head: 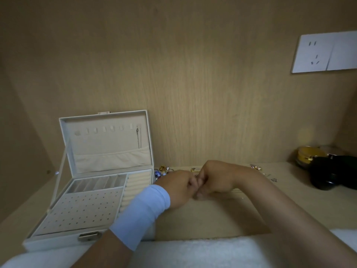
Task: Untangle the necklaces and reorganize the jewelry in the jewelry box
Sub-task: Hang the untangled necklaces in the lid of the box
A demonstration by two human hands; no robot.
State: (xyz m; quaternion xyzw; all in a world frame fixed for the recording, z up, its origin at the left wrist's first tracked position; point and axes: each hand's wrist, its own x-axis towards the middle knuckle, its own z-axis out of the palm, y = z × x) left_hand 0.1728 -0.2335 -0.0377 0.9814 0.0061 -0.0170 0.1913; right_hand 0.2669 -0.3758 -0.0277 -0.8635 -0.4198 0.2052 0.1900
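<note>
A white jewelry box (63,241) stands open at the left, with a perforated earring panel, ring rolls and small compartments. One chain (138,137) hangs from a hook inside its lid. My left hand (180,187) and my right hand (214,180) meet at the middle of the wooden shelf, fingers curled against each other. They pinch something tiny between the fingertips; a small reddish piece (196,176) shows there. Loose jewelry (162,171) lies beside the box's right side, more pieces (256,167) lie behind my right wrist.
A round gold-lidded jar (307,154) and a black object (330,174) sit at the back right. A white wall socket (324,53) is on the wooden back panel. White fabric (193,252) lies along the near edge. A pale blue band (141,215) wraps my left wrist.
</note>
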